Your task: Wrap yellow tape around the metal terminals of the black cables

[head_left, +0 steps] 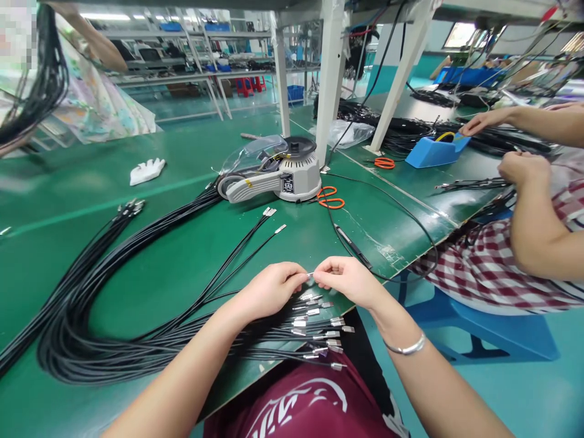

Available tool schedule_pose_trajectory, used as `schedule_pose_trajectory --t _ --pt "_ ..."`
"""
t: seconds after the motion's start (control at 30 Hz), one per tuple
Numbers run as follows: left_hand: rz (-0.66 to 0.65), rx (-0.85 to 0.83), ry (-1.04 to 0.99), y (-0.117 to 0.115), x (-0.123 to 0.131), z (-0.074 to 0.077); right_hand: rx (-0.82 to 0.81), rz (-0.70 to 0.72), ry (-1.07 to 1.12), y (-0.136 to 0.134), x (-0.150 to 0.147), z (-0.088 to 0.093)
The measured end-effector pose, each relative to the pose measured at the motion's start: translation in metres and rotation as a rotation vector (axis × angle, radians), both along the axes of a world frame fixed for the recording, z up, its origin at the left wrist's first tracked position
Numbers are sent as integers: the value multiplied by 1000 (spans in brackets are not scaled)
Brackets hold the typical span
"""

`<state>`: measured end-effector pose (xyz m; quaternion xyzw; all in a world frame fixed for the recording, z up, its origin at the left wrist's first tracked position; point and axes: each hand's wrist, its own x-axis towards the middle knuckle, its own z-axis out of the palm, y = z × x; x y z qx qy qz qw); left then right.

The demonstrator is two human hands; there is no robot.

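My left hand (274, 289) pinches a black cable close to its end. Thumb and fingertips of my right hand (349, 281) are closed on the small silvery connector (310, 275) at that end, so the two hands almost meet. Under and below my hands, many more silvery connectors (314, 312) lie near the table edge, on a thick bundle of black cables (114, 359) that bends round in a U. A few separate cables with metal ends (269, 212) lie beyond my left hand. My fingers hide most of the connector.
A grey tape dispenser (298, 176) stands ahead, with orange-handled scissors (331, 199) beside it. A utility knife (353, 245) lies beyond my right hand. At right, a co-worker's hand (486, 120) touches a blue tape holder (433, 151). A white glove (146, 171) lies left.
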<state>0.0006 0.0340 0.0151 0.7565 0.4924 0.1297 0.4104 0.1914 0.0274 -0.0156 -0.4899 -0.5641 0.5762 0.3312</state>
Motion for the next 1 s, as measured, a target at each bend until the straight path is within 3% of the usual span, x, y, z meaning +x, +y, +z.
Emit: schedule_pose_trajectory --t 0.13,0.33,0.47,0.6,0.7,0.8,0.9,1.0 --pt "-43 116 71 0 3 3 11 15 -24 -1 -1 1" --pt "-9 219 145 -2 13 -3 51 -17 -25 -1 -3 -5" --pt "-11 240 159 -6 15 -5 46 5 -49 -2 -2 -6" --pt "-92 210 136 2 7 3 23 56 -117 -3 5 -3" --pt "103 294 249 23 -3 5 60 106 -245 1 12 -1" --pt "328 374 372 52 -10 -6 73 74 -271 9 15 4" --pt "401 377 417 74 -11 -19 45 -45 -119 26 16 12" --pt "420 373 396 82 -10 -25 32 -173 104 55 14 23"
